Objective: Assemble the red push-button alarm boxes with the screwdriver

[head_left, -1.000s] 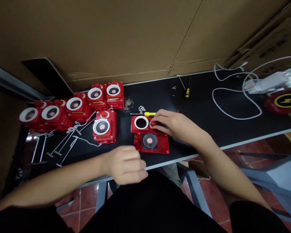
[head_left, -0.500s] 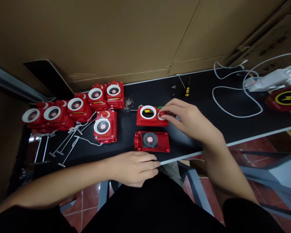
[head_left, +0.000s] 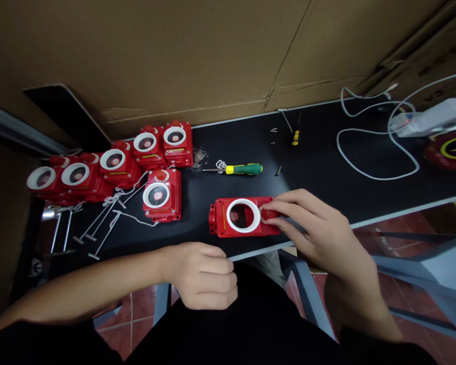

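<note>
Fingers [head_left: 284,208] of the right hand [head_left: 315,223] pinched the red cover [head_left: 243,218], seated on its base [head_left: 212,221] at 6 o'clock. The left hand [head_left: 205,274] was curled closed. Fastening likely remained: screwdriver [head_left: 243,169] idle at 12 o'clock, finished units [head_left: 161,195] at 9.

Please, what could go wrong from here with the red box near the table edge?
1. The red box lies close to the table edge. Only the right hand pinches its right end, and the left hand is off it. A push might slide it off.
2. Held at one end only, it might tilt or twist.
3. What looks like a screw lies loose beside the screwdriver and might roll away.
</note>
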### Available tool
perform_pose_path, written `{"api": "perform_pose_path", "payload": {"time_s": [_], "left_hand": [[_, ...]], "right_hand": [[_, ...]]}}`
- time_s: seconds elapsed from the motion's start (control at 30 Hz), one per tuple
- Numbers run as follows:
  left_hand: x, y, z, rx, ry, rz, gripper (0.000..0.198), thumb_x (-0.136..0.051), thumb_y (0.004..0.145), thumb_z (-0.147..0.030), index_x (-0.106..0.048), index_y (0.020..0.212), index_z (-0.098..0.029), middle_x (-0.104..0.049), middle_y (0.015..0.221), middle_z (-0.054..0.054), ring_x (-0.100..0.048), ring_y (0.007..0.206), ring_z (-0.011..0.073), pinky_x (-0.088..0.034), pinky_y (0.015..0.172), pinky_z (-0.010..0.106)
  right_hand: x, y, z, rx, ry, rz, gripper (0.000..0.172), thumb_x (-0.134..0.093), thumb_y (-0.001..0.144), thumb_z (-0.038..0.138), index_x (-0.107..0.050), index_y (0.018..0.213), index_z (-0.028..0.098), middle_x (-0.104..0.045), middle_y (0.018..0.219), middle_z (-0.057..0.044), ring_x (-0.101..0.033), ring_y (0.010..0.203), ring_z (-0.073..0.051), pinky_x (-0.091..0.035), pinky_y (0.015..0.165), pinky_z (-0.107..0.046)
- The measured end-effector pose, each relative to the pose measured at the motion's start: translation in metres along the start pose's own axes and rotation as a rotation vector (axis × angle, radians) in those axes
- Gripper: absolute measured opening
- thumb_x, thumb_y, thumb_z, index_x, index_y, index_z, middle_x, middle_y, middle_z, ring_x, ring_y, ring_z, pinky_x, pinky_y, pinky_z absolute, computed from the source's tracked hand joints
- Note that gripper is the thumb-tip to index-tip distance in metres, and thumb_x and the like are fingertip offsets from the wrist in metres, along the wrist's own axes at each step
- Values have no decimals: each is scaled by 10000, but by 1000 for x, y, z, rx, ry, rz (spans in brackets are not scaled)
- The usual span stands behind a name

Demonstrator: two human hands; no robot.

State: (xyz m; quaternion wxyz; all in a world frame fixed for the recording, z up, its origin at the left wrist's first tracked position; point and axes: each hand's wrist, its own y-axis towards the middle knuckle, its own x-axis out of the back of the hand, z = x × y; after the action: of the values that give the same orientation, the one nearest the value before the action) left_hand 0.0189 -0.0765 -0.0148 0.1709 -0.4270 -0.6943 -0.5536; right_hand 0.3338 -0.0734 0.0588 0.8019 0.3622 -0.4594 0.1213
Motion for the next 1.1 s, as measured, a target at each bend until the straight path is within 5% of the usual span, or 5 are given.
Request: {"api": "perform_pose_path", "payload": {"time_s": [0.13, 0.2, 0.47, 0.77, 1.1], "left_hand": [[8, -11, -2, 333, 266, -362, 487, -868, 900, -332, -723, 1344, -470, -883, 1079, -30, -806, 847, 264, -711, 790, 491], [11, -7, 4, 406, 413, -441, 684, -862, 868, -361, -637, 1515, -365, -873, 1182, 51, -820, 959, 297, -706, 847, 504], [6, 7, 22, 557, 273, -315, 790, -804, 1108, -513, -457, 1757, -226, -717, 1605, 238, -713, 1496, 425, -671, 1181, 669], [17, 11, 25, 672, 4, -210, 637, -786, 1152, -328, -524, 1723, -221, -728, 1601, 217, -746, 1491, 375, -676, 1260, 606], [21, 15, 26, 713, 10, -199, 623, -859, 1087, -284, -574, 1637, -214, -746, 1515, 192, -780, 1400, 329, -705, 1193, 521]], "right_hand": [[-8, -2, 0, 7, 0, 16, 150, -674, 1168, 169, -715, 1311, 191, -826, 1216, -111, -832, 1051, -211, -719, 865, -338], [-11, -3, -1, 8, -7, 11, 137, -683, 1169, 182, -719, 1302, 181, -825, 1207, -115, -832, 1038, -210, -722, 850, -341], [-18, -7, 3, -19, -4, 22, 105, -670, 1180, 193, -724, 1269, 180, -823, 1166, -110, -832, 988, -207, -733, 844, -358], [-27, -15, 2, -87, 19, 34, 110, -715, 1161, 241, -737, 1252, 185, -806, 1189, -110, -799, 1017, -231, -717, 839, -390], [-45, -26, -7, -221, 285, 20, 138, -684, 1191, 290, -733, 1316, 254, -813, 1478, -95, -825, 1339, -243, -740, 1100, -440]]}}
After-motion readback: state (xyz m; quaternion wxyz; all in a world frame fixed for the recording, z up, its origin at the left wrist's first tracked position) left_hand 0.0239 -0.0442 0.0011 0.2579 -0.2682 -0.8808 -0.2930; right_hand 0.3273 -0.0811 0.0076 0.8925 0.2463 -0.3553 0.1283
